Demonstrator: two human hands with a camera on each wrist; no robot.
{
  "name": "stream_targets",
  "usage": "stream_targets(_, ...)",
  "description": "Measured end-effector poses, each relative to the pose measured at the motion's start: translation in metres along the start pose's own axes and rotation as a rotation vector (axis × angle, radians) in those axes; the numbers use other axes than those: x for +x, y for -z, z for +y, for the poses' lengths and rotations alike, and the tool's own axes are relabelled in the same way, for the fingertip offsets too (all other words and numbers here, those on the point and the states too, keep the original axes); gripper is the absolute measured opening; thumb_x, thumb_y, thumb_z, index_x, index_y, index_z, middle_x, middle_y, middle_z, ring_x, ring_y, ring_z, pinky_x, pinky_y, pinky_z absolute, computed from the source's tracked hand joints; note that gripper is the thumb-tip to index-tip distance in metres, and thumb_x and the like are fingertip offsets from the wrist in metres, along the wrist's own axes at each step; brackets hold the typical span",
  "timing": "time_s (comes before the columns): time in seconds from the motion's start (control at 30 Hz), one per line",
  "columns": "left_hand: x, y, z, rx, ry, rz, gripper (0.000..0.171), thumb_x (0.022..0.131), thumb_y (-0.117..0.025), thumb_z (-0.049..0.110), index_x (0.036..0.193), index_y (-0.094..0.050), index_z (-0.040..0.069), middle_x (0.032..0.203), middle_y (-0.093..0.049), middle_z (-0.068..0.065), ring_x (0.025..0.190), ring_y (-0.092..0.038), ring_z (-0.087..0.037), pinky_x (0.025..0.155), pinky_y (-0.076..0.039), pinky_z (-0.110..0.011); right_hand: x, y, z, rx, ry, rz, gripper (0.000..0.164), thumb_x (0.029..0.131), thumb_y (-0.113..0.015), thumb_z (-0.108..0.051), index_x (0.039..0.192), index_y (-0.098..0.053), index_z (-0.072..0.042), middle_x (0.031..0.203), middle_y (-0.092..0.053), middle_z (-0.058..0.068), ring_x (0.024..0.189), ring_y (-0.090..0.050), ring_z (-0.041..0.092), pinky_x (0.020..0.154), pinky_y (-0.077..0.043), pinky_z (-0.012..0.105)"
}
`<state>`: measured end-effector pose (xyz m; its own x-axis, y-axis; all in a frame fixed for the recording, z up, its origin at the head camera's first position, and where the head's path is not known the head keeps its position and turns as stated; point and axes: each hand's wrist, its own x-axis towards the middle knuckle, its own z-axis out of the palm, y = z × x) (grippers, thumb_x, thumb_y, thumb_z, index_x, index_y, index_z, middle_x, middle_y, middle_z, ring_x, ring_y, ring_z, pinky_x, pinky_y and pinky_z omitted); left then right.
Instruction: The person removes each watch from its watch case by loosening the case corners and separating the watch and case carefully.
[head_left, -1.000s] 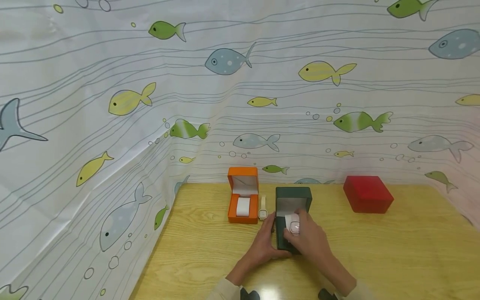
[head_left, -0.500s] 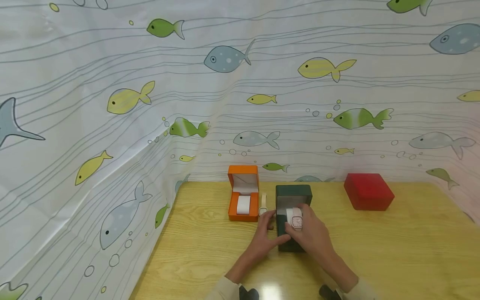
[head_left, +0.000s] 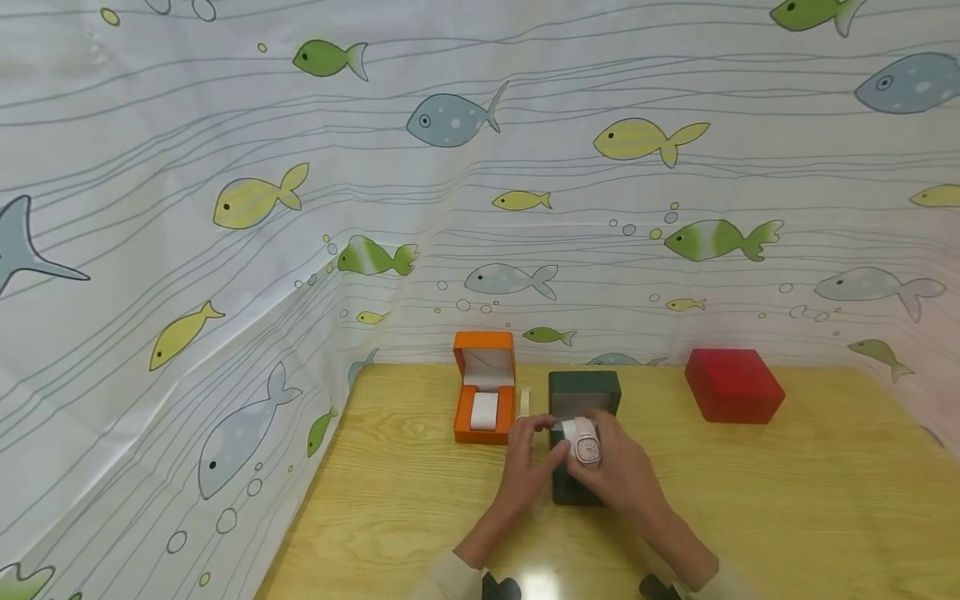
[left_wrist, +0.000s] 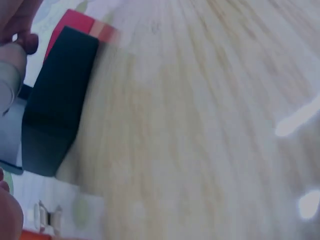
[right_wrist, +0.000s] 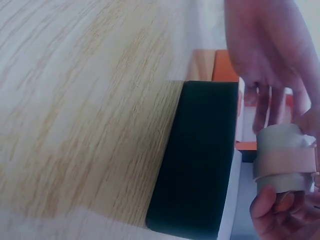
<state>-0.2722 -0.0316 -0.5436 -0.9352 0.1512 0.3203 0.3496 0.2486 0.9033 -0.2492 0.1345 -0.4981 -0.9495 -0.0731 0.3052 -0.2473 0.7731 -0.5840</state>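
Note:
A watch (head_left: 588, 451) with a pale pink strap and squarish face is wrapped round a white watch cushion (head_left: 570, 430). My right hand (head_left: 628, 467) grips the cushion by one end, in front of the upright lid of the open dark green watch box (head_left: 585, 383). In the right wrist view the pink strap (right_wrist: 285, 161) circles the middle of the cushion. My left hand (head_left: 521, 479) is at the cushion's other end, thumb and fingers spread apart and close to it. The hands and cushion hide part of the green box's inside.
An open orange watch box (head_left: 483, 342) with a white cushion in it stands to the left. Between the boxes lies a second watch with a cream strap (head_left: 525, 402), partly behind my left hand. A closed red box (head_left: 735, 383) is at the right on the wooden table (head_left: 810, 500).
My right hand has brought the cushion and watch up out of the green box and tilted them. My left hand has left the box's side and moved up to the cushion.

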Motion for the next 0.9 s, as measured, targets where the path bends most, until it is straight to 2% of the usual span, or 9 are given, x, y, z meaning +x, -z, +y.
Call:
stream_targets(0.1, 0.000, -0.002, 0.006, 0.011, -0.004, -0.012, 0.034, 0.099, -0.067, 0.031, 0.131, -0.060, 0.024, 0.129, -0.063, 0.000, 0.123, -0.051, -0.021, 0.110, -0.043, -0.046, -0.002, -0.001, 0.000, 0.002, 0.056, 0.040, 0.065, 0.078, -0.083, -0.024, 0.133, -0.054, -0.004, 0.112, -0.067, 0.011, 0.085, -0.062, 0.015, 0.070, -0.054, 0.032)
stream_targets(0.23, 0.000, -0.003, 0.010, -0.017, 0.023, -0.029, 0.033, 0.100, -0.066, 0.030, 0.131, -0.060, 0.027, 0.125, -0.067, 0.002, 0.122, -0.057, -0.018, 0.111, -0.045, -0.045, -0.004, 0.000, -0.001, 0.009, 0.093, 0.062, 0.065, 0.077, -0.084, -0.021, 0.132, -0.054, -0.005, 0.112, -0.068, 0.011, 0.086, -0.063, 0.014, 0.069, -0.055, 0.031)
stream_targets(0.33, 0.000, -0.003, 0.010, -0.046, 0.027, -0.061, 0.031, 0.101, -0.065, 0.027, 0.131, -0.059, 0.026, 0.115, -0.071, -0.003, 0.106, -0.062, -0.012, 0.092, -0.052, -0.030, -0.005, 0.001, 0.001, 0.010, 0.109, 0.066, 0.065, 0.077, -0.084, -0.021, 0.132, -0.055, -0.004, 0.112, -0.068, 0.011, 0.087, -0.064, 0.014, 0.069, -0.056, 0.030)
stream_targets(0.47, 0.000, -0.003, 0.011, -0.101, 0.042, -0.112, 0.032, 0.101, -0.064, 0.023, 0.133, -0.058, 0.022, 0.108, -0.068, -0.013, 0.086, -0.061, -0.003, 0.068, -0.043, -0.013, -0.005, 0.001, 0.004, 0.017, 0.127, 0.057, 0.065, 0.077, -0.085, -0.020, 0.132, -0.054, -0.003, 0.114, -0.067, 0.011, 0.089, -0.064, 0.014, 0.071, -0.057, 0.029)
stream_targets(0.57, 0.000, -0.004, 0.012, -0.149, 0.049, -0.130, 0.032, 0.102, -0.062, 0.021, 0.134, -0.057, 0.019, 0.110, -0.062, -0.017, 0.084, -0.063, 0.000, 0.069, -0.047, -0.013, -0.006, 0.001, 0.007, 0.022, 0.156, 0.047, 0.065, 0.079, -0.085, -0.021, 0.133, -0.054, -0.004, 0.116, -0.066, 0.010, 0.091, -0.063, 0.013, 0.073, -0.057, 0.028)
stream_targets(0.7, 0.000, -0.003, 0.013, -0.196, 0.056, -0.141, 0.033, 0.104, -0.059, 0.020, 0.135, -0.054, 0.020, 0.112, -0.058, -0.015, 0.084, -0.065, 0.001, 0.065, -0.051, -0.015, -0.006, 0.001, 0.010, 0.029, 0.218, 0.053, 0.068, 0.081, -0.086, -0.024, 0.138, -0.054, -0.006, 0.113, -0.063, 0.006, 0.088, -0.058, 0.010, 0.072, -0.055, 0.024)
stream_targets(0.8, -0.001, -0.003, 0.015, -0.208, 0.044, -0.145, 0.033, 0.105, -0.058, 0.020, 0.137, -0.052, 0.020, 0.114, -0.056, -0.016, 0.076, -0.063, -0.001, 0.059, -0.051, -0.017, -0.007, 0.002, 0.012, 0.031, 0.271, 0.072, 0.072, 0.081, -0.087, -0.023, 0.142, -0.053, -0.006, 0.109, -0.060, 0.004, 0.085, -0.055, 0.008, 0.069, -0.053, 0.022)
stream_targets(0.9, -0.001, -0.003, 0.015, -0.187, 0.033, -0.137, 0.034, 0.105, -0.058, 0.021, 0.138, -0.052, 0.019, 0.116, -0.057, -0.018, 0.074, -0.060, -0.002, 0.059, -0.051, -0.017, -0.009, 0.002, 0.014, 0.027, 0.308, 0.086, 0.075, 0.081, -0.087, -0.023, 0.145, -0.052, -0.005, 0.112, -0.059, 0.005, 0.087, -0.056, 0.008, 0.070, -0.056, 0.022)
